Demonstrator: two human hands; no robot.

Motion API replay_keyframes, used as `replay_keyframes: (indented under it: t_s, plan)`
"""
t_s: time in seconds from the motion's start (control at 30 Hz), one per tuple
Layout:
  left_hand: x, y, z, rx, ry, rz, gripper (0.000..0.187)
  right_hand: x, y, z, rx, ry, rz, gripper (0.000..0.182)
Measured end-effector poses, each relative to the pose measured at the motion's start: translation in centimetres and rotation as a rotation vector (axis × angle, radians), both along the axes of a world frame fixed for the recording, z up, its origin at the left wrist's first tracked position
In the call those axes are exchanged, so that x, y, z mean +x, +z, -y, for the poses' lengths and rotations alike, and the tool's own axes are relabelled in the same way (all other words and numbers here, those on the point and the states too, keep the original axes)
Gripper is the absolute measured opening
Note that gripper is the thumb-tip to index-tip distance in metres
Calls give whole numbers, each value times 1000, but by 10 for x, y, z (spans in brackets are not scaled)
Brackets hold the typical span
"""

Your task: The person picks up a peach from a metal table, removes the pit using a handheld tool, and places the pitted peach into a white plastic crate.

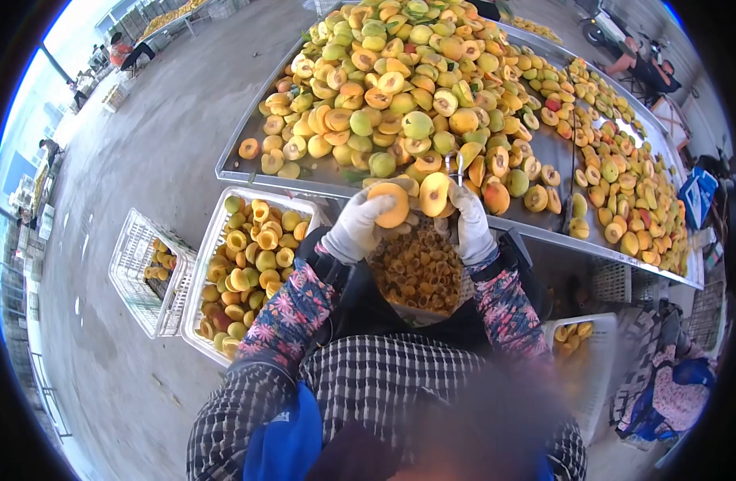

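Note:
My left hand (353,230), in a white glove, is closed around a peach half (390,205). Beside it a second peach half (434,195), cut face up with a reddish centre, is held by my gloved right hand (473,230). A thin metal tool (461,167) with a bent, loop-like end sticks up from the right hand's fingers; its handle is hidden. Both hands are just in front of the metal table's edge (336,190). Below them, between my knees, a container holds many brown peach pits and scraps (420,268).
A large heap of peach halves (384,88) covers the table, spreading right. To my left stand a white crate of hollowed peach halves (256,264) and another white crate (135,264). A white bin (596,361) with peach pieces sits right. Other people (127,54) sit farther off.

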State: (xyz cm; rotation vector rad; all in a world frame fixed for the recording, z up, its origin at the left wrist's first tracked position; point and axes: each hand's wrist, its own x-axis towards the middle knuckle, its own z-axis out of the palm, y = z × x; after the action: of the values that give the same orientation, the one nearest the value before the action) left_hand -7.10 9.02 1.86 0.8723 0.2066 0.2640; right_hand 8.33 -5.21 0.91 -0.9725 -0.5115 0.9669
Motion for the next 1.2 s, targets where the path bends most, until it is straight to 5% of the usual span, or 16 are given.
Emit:
replay_keyframes:
  t_s: [0.17, 0.37, 0.53, 0.57, 0.6, 0.67, 0.73, 0.8, 0.83, 0.93, 1.1, 1.2]
  plan:
    - [9, -2, 6, -274, 141, 49, 61, 7, 19, -10, -74, 46, -39, 41]
    - [13, -6, -3, -469, 261, 18, 53, 15, 24, -20, -14, 143, -137, 33]
    - [8, -7, -1, -529, 321, -4, 47, 7, 33, -37, -92, -24, -121, 26]
    - [6, 2, 5, -506, 342, 54, 43, 36, -22, -40, -69, -86, 197, 26]
    - [2, 13, 8, -565, 344, 82, 42, 31, -14, -32, -149, -123, 10, 25]
    - [0, -44, -12, -426, 209, 380, 45, 14, 8, -46, -79, -191, -32, 20]
    - [-4, -26, -2, -679, 482, 113, 37, 33, -10, -61, -175, -218, -179, 23]
    - [-10, -35, -8, -644, 574, -21, 36, 7, 10, -99, -40, -233, -128, 29]
    - [-11, -35, -11, -672, 584, -35, 37, -5, 19, -128, 166, -39, -84, 32]
    - [-18, -32, -15, -694, 572, -18, 39, -117, 141, -164, 142, 328, 75, 46]
    - [-18, -51, -30, -586, 495, 136, 37, -166, 162, -176, 192, 375, 593, 35]
    - [-50, 7, -12, -588, 621, 168, 35, -147, 130, -134, 219, 347, 936, 33]
